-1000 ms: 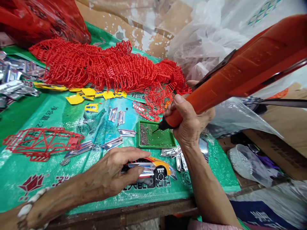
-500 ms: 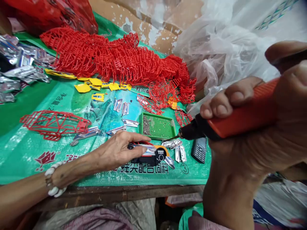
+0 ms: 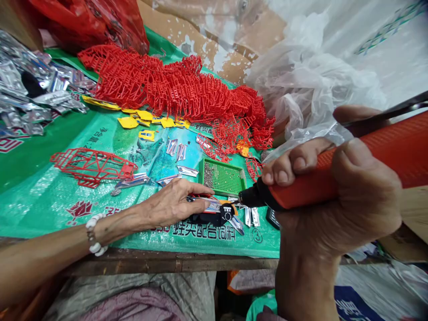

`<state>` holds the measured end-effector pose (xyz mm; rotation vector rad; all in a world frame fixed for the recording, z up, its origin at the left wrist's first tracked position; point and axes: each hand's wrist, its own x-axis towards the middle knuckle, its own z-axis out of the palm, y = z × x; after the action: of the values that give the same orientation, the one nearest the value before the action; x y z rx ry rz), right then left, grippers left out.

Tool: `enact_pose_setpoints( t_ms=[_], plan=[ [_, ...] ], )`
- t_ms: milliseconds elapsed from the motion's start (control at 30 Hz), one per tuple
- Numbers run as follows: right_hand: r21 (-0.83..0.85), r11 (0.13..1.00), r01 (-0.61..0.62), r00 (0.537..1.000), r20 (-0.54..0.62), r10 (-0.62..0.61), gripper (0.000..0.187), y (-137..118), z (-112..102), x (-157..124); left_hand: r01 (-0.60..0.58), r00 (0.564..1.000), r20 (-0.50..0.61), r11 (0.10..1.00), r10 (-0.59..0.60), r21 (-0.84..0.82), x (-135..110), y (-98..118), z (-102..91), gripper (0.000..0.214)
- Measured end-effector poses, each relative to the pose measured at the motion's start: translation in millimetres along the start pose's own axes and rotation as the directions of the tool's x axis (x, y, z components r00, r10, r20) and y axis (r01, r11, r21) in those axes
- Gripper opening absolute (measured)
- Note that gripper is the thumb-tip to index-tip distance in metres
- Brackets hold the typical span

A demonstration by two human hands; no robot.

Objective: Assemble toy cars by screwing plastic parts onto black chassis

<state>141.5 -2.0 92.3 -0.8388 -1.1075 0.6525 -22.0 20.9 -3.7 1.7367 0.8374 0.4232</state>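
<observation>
My left hand [image 3: 174, 203] grips a small toy car assembly [image 3: 214, 215], with black, red and silver parts, pressing it on the green sheet. My right hand [image 3: 334, 196] is wrapped round a red and black electric screwdriver [image 3: 307, 180]. Its bit points left and down, at the right end of the car by a yellow-orange piece; whether it touches a screw I cannot tell. Just behind the car stands a green tray [image 3: 223, 175] with small screws heaped at its left side. Silver strips [image 3: 251, 217] lie close to the car's right.
A long pile of red plastic frames [image 3: 157, 87] crosses the back, with yellow plates [image 3: 143, 118] before it. One red frame [image 3: 95, 165] lies at left, near heaped silver parts [image 3: 30, 89]. A phone [image 3: 272, 218] is partly hidden behind my right hand. Clear plastic bags [image 3: 307, 89] bulge at back right.
My right hand has brought the screwdriver left and down, so its tip is now at the car's right end. My left hand keeps its hold. The view has shifted slightly.
</observation>
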Motion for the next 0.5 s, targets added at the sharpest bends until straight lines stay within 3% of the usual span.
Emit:
enact_pose_setpoints(
  t_ms=[100, 500],
  plan=[
    [-0.013, 1.000, 0.023, 0.999, 0.027, -0.022, 0.026, 1.5, -0.5, 0.2, -0.005, 1.000, -0.006, 1.000, 0.005, 0.000, -0.1, 1.2, -0.3, 0.047],
    [0.006, 1.000, -0.008, 0.995, 0.099, 0.008, 0.021, -1.5, -2.0, -4.7, 0.011, 1.000, 0.002, 1.000, -0.011, -0.007, 0.5, -0.8, 0.5, 0.048]
  ],
)
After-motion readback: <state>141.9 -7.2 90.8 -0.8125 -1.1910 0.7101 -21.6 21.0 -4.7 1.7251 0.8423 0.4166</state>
